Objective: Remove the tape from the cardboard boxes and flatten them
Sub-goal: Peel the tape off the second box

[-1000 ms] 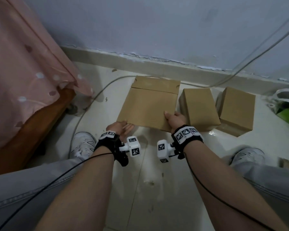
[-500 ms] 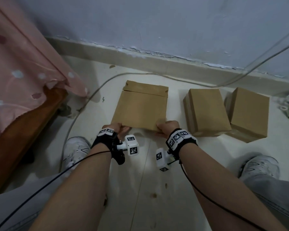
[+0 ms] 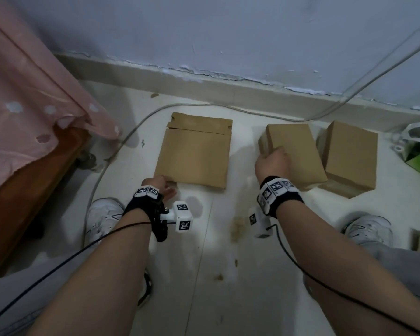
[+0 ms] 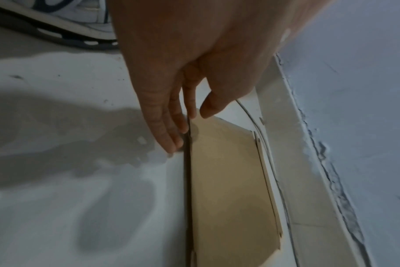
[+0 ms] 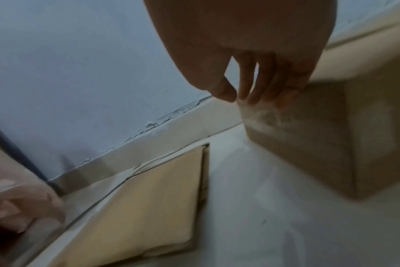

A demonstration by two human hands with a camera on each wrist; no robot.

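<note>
Reaching from a crouch on the pale floor (image 3: 204,275), the person works with both hands ahead of the knees. Nearest, the left hand (image 3: 159,187) rests at the near left corner of the flattened box (image 3: 194,154); from the left wrist its fingers (image 4: 169,130) lie straight along the cardboard's edge, thumb above the sheet, so this grip is open and touching, not clamped. That box lies flat on the floor, plain brown, with a flap fold line across its far end.

Just to the right, the right hand (image 3: 273,161) lies over the near left top edge of the middle box (image 3: 294,151). Its fingers (image 5: 274,90) curl down over that edge, so this grip looks closed on the box, though the view is blurred. A pale glossy patch under the fingertips may be tape; I cannot tell for certain.

For the step in hand, probably drawing this box closer, a firm hold on the corner and a low slide would serve best, freeing the left hand to steady it before hunting a tape end.

Beyond, the far box (image 3: 349,154) stands still assembled, just beside the middle one, near the wall (image 3: 228,32).
</note>
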